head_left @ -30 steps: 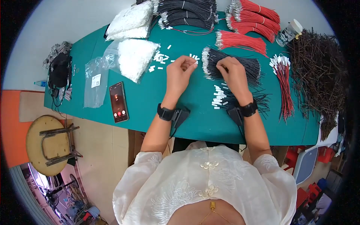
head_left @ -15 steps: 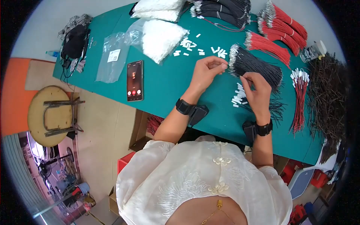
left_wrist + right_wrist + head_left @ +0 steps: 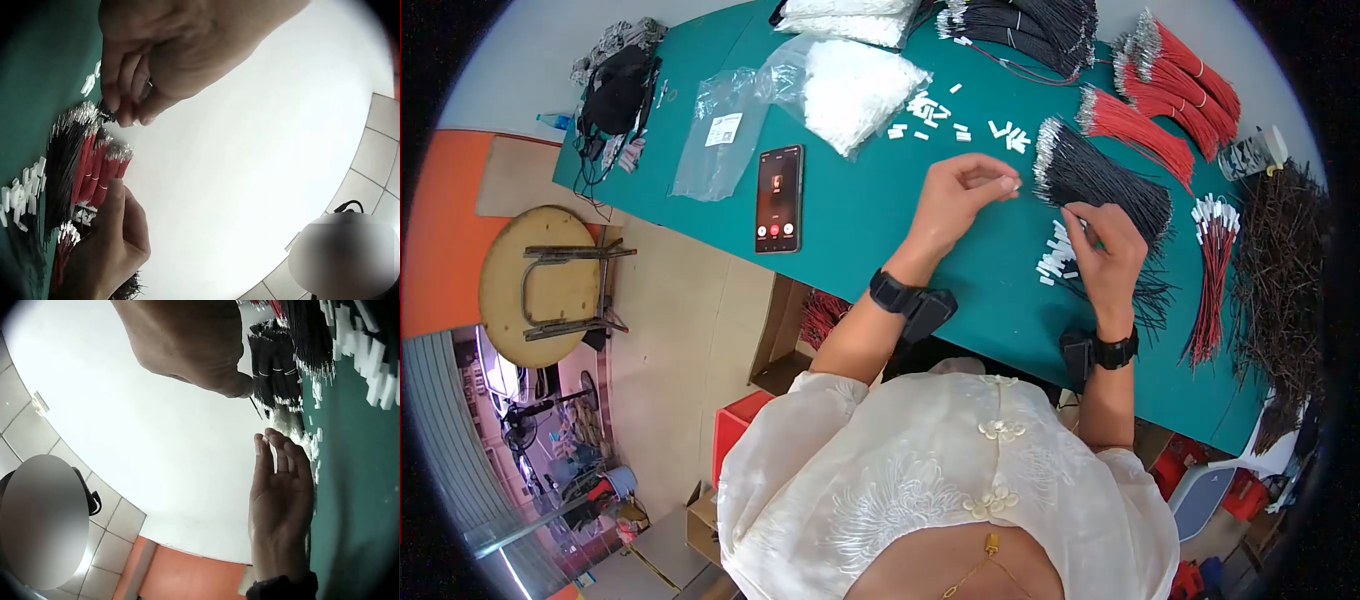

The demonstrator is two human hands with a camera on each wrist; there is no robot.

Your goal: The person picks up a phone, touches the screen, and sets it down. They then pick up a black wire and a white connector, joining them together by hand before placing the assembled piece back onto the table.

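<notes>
In the head view my left hand (image 3: 958,200) pinches a small white plastic connector housing (image 3: 1013,184) between thumb and fingertips, above the green table. The same housing (image 3: 136,123) peeks from the fingertips in the left wrist view. My right hand (image 3: 1112,258) has thumb and index finger together on a thin black wire (image 3: 257,408), whose end sticks out past the fingertips in the right wrist view. The two hands face each other, a short gap apart. Beside them lies a bundle of black wires (image 3: 1105,180) with silvery terminal ends, and white-tipped wires (image 3: 1057,255) lie left of the right hand.
Loose white housings (image 3: 925,108) and a filled bag (image 3: 860,90) lie farther back. A phone (image 3: 779,200) rests at left. Red wire bundles (image 3: 1180,85), finished red wires (image 3: 1212,270) and a dark tangled heap (image 3: 1285,280) are on the right.
The head view has swung, shifting the table rightward in it. My right hand has come off the black bundle toward me, and my left hand has moved back from the loose housings.
</notes>
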